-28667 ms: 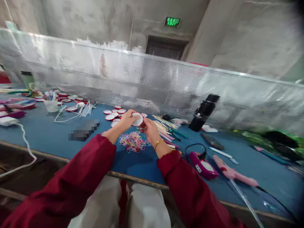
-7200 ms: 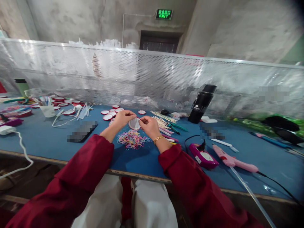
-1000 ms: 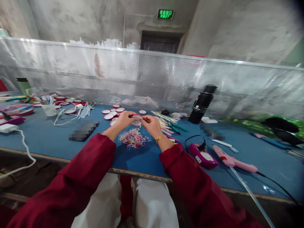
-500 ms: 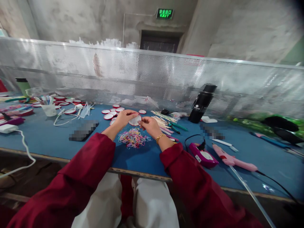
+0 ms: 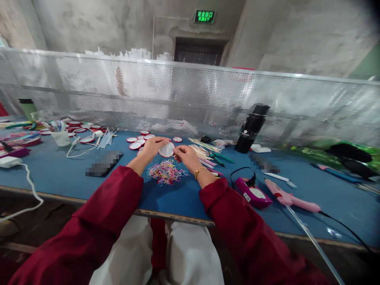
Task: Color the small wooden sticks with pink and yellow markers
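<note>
— Above the blue table [image 5: 59, 170], how are the hands posed?

— Both forearms, in dark red sleeves, reach forward and meet at centre. The left hand [image 5: 152, 145] is curled, with its thumb and fingers pinching a small round disc [image 5: 166, 149] by the left edge. The right hand [image 5: 185, 156] has thumb and forefinger pressed together at the disc's right rim. What lies between them is too small to tell. A gold bracelet sits on the right wrist.

— Where is the disc, and how does it look?

— It is held off the table, just beyond a loose pile of coloured rubber bands [image 5: 166, 174]. Its white face is turned toward the camera. Similar discs with red rims [image 5: 138, 141] lie on the table behind the left hand.

— Is any writing readable?

— A green sign [image 5: 204, 16] above the dark doorway reads "EXIT". The characters above that word are too small to read.
</note>
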The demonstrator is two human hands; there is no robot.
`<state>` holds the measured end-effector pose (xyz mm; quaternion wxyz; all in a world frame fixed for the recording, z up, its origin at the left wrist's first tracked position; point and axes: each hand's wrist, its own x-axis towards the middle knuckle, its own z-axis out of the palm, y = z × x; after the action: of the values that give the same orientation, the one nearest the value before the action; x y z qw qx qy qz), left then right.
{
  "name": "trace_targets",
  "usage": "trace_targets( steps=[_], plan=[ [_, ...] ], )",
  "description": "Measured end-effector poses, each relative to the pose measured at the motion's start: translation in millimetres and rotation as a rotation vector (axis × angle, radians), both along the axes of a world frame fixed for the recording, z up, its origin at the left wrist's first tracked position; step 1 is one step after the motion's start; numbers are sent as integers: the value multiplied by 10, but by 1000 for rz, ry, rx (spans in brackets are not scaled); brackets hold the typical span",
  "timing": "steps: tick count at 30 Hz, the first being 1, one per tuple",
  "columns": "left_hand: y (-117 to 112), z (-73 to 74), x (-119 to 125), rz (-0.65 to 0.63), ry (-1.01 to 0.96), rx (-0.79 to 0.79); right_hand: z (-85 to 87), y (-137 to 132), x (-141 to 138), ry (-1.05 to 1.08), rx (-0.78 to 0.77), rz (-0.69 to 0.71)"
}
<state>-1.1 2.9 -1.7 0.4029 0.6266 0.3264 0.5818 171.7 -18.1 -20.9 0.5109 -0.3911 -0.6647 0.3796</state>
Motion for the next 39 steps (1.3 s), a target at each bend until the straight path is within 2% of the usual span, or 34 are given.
trace_targets(
  steps=[6, 9, 12, 16, 24, 31, 34, 37, 39],
  plan=[
    [11, -2, -2, 10, 2, -9, -2, -6, -8, 17, -19, 9],
    [21, -16, 0, 2, -42, -114, -9, 5, -7, 61, -15, -16],
    [35, -44, -2, -69, -47, -194, -5, 6, -6, 132, -31, -51],
    [44, -63, -9, -84, 38, -168, 22, -13, -6, 184, -75, -58],
    [-37, -4, 1, -73, 74, -173, 44, -18, 5, 197, -80, -77],
    [-6, -24, 12, -10, 62, -105, 25, 23, 13, 167, -73, -91],
    [46, -12, -30, 108, -38, -87, 6, 84, 54, 51, -40, -194],
    [86, 20, -95, 198, -193, -78, -54, 129, 71, -327, -20, -336],
    [94, 44, -131, 224, -254, -76, -113, 110, 27, -496, -50, -342]
  ],
)
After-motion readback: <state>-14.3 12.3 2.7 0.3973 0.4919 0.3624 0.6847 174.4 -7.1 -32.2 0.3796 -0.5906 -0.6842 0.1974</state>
